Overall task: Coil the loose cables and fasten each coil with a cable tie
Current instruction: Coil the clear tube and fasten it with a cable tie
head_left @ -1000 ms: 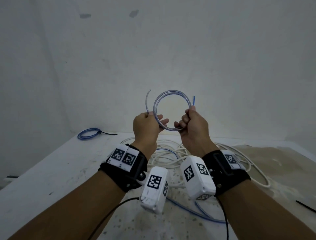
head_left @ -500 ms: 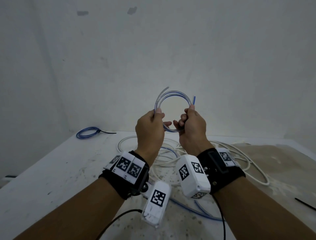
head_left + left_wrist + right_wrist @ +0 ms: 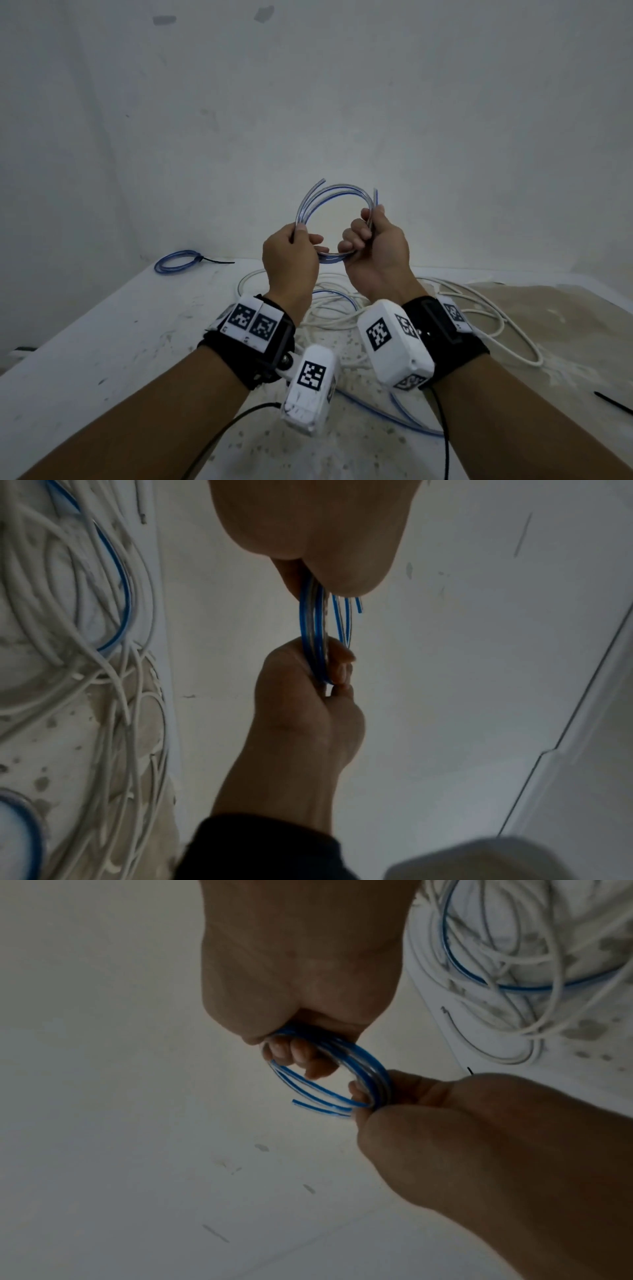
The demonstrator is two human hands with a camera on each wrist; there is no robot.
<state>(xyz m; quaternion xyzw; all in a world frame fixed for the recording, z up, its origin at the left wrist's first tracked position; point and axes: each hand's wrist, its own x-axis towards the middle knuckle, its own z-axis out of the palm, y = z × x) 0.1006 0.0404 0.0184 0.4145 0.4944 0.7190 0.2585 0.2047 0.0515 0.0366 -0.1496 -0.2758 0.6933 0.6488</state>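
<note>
I hold a small coil of clear, blue-striped cable [image 3: 334, 192] upright in the air in front of the wall. My left hand [image 3: 301, 236] pinches its left side, and a free end sticks out just above the coil's top left. My right hand [image 3: 366, 228] grips the right side in a fist, with the other end poking up above the thumb. In the left wrist view the coil [image 3: 313, 631] runs edge-on between both hands. In the right wrist view the coil [image 3: 363, 1066] passes through my right hand's curled fingers [image 3: 298, 1053]. No tie is on this coil.
Under my wrists, loose white cables [image 3: 479, 325] and a blue-striped cable [image 3: 376, 407] lie tangled on the stained white table [image 3: 85, 342]. A tied blue coil [image 3: 176, 262] with a black tie tail lies at the back left. A black cable tie [image 3: 613, 402] lies at the right edge.
My left hand slid up the coil's left side, bringing the loose end in closer to the loops. The right hand kept its grip and both hands shifted slightly.
</note>
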